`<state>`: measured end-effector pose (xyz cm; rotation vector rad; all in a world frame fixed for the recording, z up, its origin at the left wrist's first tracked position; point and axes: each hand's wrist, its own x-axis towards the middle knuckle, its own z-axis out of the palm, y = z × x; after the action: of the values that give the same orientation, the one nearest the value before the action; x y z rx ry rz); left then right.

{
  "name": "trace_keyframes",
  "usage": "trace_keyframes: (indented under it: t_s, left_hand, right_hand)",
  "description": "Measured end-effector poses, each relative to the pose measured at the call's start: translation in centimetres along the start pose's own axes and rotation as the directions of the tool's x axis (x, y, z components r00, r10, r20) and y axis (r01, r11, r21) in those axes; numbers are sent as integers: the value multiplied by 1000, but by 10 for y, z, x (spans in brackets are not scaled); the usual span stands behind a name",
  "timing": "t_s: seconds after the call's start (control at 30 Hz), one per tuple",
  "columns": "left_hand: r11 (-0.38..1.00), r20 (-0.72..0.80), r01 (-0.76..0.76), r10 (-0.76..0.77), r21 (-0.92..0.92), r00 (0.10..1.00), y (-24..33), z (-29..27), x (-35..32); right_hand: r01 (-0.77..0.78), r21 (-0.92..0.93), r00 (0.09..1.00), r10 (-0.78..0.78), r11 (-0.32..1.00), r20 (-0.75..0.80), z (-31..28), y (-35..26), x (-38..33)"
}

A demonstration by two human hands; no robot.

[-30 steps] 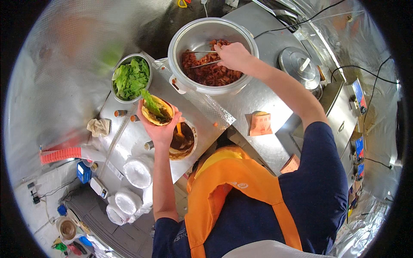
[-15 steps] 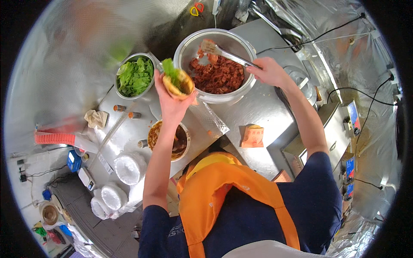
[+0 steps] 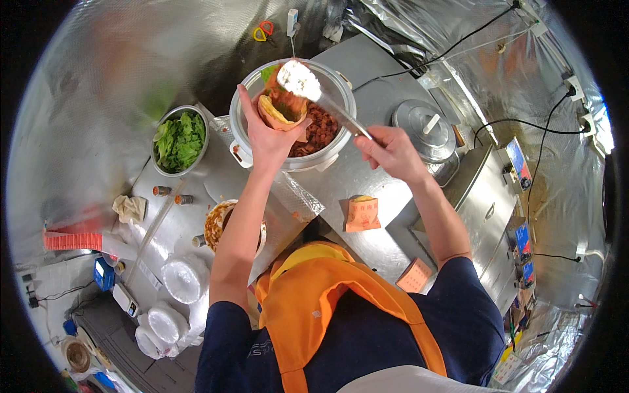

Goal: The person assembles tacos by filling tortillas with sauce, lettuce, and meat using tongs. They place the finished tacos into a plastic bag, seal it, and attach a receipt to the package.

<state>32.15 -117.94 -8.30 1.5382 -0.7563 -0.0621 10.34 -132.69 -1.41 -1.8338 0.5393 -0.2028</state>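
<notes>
We note a large pot [image 3: 341,141] of reddish-brown filling, much of it hidden behind the raised hands. The left hand [image 3: 265,134] grips a filled shell [image 3: 280,108] above the pot's left rim; its contents are hard to make out. The right hand [image 3: 392,152] clasps a spoon [image 3: 321,98], bowl tilted against the shell, contents whitened by glare.
</notes>
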Motion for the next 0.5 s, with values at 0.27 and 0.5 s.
trace_keyframes:
  t_s: [0.27,0.5]
  left_hand:
    - [996,-10,-55,56,76,998,-40,3,4]
    - [990,24,-117,115,74,993,-53,4,11]
  right_hand:
    - [253,-700,934,-357,668,-3,13,-29,-17]
    - [236,-738,936,-352,632,-2,-4,-47,2]
